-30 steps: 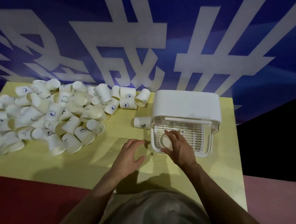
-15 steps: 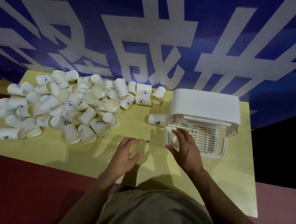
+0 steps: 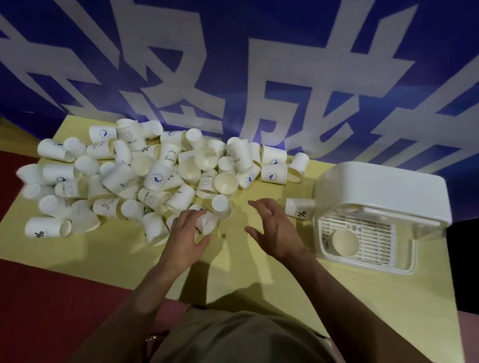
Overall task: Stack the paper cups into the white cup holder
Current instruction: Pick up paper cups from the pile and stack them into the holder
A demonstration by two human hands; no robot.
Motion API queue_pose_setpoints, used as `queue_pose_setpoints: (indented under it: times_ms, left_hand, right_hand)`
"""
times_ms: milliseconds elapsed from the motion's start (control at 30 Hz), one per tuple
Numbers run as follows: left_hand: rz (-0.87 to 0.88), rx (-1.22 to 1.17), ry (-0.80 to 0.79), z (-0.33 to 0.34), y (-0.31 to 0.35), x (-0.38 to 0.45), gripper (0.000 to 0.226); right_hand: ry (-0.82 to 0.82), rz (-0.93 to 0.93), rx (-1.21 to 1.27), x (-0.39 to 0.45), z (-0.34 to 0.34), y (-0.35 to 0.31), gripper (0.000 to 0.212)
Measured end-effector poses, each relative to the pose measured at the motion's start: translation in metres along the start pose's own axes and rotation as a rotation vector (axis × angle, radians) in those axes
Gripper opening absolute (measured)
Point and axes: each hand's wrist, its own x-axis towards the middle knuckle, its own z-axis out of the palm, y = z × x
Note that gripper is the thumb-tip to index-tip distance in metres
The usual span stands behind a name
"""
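Observation:
A large pile of white paper cups lies tumbled on the left half of the yellow table. At the right stands the white cup holder, with one cup standing mouth-up on its slatted tray. Beside the holder's left wall lies a lone cup marked "%". My left hand is at the pile's near edge, its fingers and thumb spread round a lying cup and touching it. My right hand hovers over the table between pile and holder, fingers spread, holding nothing.
A blue banner with big white characters rises behind the table. Red floor lies to the left and front, and a dark area borders the table's right side. The table's near strip is bare yellow.
My right hand let go of the cup in the holder's tray and swung left. My left hand went forward to the pile's edge. The view panned left, bringing the pile nearer the centre.

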Motion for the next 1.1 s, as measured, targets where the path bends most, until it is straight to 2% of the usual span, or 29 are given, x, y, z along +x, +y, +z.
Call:
queue_pose_setpoints:
  times_ms: [233, 367, 633, 767, 900, 1100]
  left_hand:
    - [0.122, 0.128, -0.147, -0.011, -0.041, 0.045, 0.059]
    - [0.236, 0.178, -0.212, -0.013, -0.055, 0.06, 0.06]
    - [0.336, 0.21, -0.289, -0.011, -0.073, 0.077, 0.056]
    - [0.382, 0.217, -0.293, -0.008, -0.081, 0.085, 0.042]
    - [0.39, 0.211, -0.34, -0.006, -0.081, 0.092, 0.036]
    - [0.365, 0.232, -0.431, 0.002, -0.07, 0.098, 0.051]
  right_hand:
    - [-0.143, 0.108, -0.136, 0.057, 0.042, -0.038, 0.09]
    - [-0.152, 0.108, -0.257, 0.073, 0.059, -0.043, 0.086]
    - [-0.183, 0.128, -0.289, 0.093, 0.082, -0.053, 0.078]
    - [-0.174, 0.154, -0.26, 0.097, 0.084, -0.059, 0.082]
    - [-0.128, 0.225, -0.216, 0.093, 0.086, -0.056, 0.062]
    - [-0.083, 0.26, -0.162, 0.073, 0.081, -0.041, 0.049]
